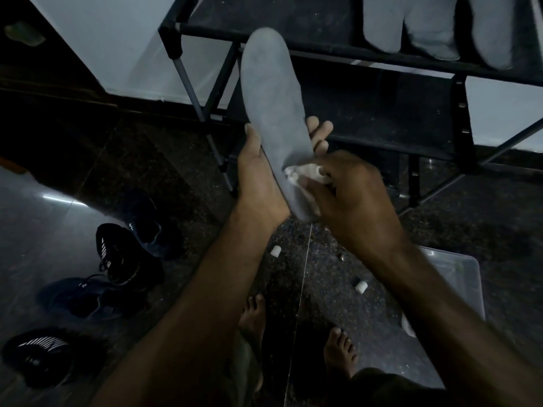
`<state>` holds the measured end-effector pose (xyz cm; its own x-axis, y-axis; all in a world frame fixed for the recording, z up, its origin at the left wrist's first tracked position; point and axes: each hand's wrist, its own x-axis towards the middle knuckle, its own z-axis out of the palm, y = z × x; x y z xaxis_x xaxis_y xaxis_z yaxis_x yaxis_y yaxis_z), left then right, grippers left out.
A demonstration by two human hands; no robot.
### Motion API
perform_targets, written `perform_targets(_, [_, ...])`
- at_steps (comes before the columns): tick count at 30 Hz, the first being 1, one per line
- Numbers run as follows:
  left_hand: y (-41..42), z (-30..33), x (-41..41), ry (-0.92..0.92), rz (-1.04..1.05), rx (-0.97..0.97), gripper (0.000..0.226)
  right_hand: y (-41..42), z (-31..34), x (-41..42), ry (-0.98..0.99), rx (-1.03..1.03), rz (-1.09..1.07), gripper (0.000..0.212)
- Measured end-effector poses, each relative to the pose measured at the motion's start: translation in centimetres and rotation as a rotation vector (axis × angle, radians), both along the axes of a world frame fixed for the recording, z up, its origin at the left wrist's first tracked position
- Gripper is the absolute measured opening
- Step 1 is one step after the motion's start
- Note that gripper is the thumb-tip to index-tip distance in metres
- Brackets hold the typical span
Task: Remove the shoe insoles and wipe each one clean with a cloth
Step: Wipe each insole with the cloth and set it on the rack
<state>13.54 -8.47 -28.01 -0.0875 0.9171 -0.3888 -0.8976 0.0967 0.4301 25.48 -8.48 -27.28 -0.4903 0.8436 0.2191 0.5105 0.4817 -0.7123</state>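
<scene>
A long grey insole [271,104] stands nearly upright in the middle of the view, toe end up. My left hand [258,177] grips its lower half from the left, fingertips showing past its right edge. My right hand [349,198] is closed on a small white cloth [305,173] and presses it against the insole's heel end. Other grey insoles [435,27] lie on the top shelf of the black shoe rack [352,54].
Several dark shoes [123,254] lie on the floor at the left, one with white stripes [41,351]. A clear plastic bin [458,277] sits low right. Two small white pieces [360,287] lie on the speckled floor. My bare feet [338,353] are below.
</scene>
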Motion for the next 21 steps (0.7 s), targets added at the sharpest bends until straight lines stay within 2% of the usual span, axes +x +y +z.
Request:
perform_targets(2, [0.1,0.0,0.1,0.022,0.001,-0.007,0.068,0.2,-0.9,0.1,-0.082,0.097,-0.126,0.021])
perform_targets(4, [0.2,-0.1,0.1,0.021,0.005,-0.001,0.068,0.2,-1.2,0.1,-0.075,0.131,-0.157,0.021])
perform_targets(10, [0.2,-0.3,0.2,0.08,-0.048,0.027,0.072,1.0,-1.2,0.8,0.169,-0.126,-0.18,0.014])
perform_targets(14, [0.1,-0.3,0.9,0.056,-0.223,0.073,0.087,1.3,-1.3,0.9,0.276,-0.126,-0.214,0.014])
perform_targets(21, [0.1,0.1,1.0,0.023,-0.142,0.051,0.077,1.6,-0.7,1.6,0.11,0.073,-0.208,0.018])
